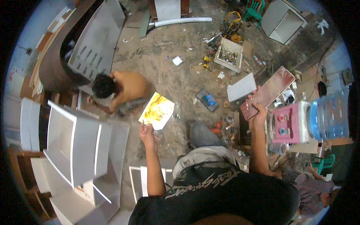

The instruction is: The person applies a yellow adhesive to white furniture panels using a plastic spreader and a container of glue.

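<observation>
My left hand [148, 134] pinches the near edge of a white sheet [165, 116] smeared with yellow-brown glue-like stuff. The sheet is held up over the floor, in front of me and to the left. Stretched out to the right, my right hand [258, 108] grips a long reddish-brown board [272, 89] near its lower end. Its fingers reach across to the board's far side. The board slants up and away to the right, its face dusty and scuffed. A white box-like panel [241, 87] lies just left of the board.
A crouching person [129, 88] works beside a tall white panel [97, 41]. White cabinets [88, 150] stand at left. A pink water dispenser [288, 122] with a blue bottle [330, 114] stands at right, another person [313, 189] below it. A tool crate [238, 63] and a blue-black case [207, 100] lie on the floor.
</observation>
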Motion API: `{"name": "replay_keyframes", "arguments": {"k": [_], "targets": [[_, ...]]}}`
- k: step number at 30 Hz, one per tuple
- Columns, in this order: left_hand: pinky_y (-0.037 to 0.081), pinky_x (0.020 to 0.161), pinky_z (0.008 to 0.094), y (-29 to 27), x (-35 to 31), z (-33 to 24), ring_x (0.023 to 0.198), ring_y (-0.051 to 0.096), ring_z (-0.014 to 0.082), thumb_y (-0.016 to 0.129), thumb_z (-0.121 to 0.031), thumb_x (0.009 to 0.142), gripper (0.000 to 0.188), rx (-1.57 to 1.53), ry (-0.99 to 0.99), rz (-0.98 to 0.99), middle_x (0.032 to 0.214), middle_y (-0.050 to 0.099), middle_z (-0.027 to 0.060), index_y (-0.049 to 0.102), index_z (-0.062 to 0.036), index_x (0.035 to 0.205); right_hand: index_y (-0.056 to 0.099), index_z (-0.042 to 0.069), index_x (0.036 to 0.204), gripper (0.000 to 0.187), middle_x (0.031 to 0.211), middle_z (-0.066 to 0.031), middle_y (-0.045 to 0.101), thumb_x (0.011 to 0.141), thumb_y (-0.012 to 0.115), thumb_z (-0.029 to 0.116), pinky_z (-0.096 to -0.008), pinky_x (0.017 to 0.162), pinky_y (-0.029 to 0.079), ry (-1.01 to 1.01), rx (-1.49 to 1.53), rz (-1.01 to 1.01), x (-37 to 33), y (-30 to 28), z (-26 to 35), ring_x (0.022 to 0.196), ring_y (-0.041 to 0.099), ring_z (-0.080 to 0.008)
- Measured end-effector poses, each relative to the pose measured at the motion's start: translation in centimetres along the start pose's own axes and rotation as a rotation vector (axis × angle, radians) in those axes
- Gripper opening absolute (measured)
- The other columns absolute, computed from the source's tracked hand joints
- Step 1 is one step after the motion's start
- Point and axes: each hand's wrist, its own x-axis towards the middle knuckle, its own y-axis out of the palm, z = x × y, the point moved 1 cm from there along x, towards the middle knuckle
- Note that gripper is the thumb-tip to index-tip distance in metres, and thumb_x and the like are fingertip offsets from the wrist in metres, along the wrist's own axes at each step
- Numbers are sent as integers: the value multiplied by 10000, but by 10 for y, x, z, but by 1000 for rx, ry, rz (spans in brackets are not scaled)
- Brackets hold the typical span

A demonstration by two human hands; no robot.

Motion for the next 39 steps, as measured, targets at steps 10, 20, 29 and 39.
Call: {"name": "replay_keyframes", "arguments": {"k": [10, 20, 29, 39], "targets": [[466, 842, 265, 156, 311, 2, 969, 558, 137, 597, -15, 911, 523, -13, 4, 51, 1117, 580, 52, 414, 6, 1401, 525, 12, 1265, 478, 1075, -96, 593, 808, 581, 143, -404, 696, 538, 295, -16, -186, 286, 66, -190, 856, 593, -224], [480, 770, 236, 317, 593, -19, 876, 572, 110, 621, -67, 939, 464, 33, -65, 136, 981, 606, -19, 457, -59, 1374, 523, 52, 1217, 462, 950, -86, 614, 948, 524, 428, -345, 676, 545, 335, 8, -266, 556, 250, -252, 826, 648, -198], [454, 965, 335, 558, 865, -17, 1028, 570, 172, 656, -86, 926, 608, -30, -118, 144, 1159, 594, 56, 366, -56, 1460, 513, 95, 1245, 519, 1014, -23, 588, 989, 451, 542, -322, 775, 496, 153, -14, -322, 806, 323, -279, 937, 582, -150], [453, 839, 234, 944, 1060, 63, 963, 559, 89, 633, -47, 932, 461, 149, -186, 607, 1072, 612, 38, 456, -16, 1356, 465, 112, 1320, 584, 1023, -33, 521, 939, 522, 550, -329, 773, 446, 51, -279, -650, 1066, 245, -317, 904, 517, -165]]}}
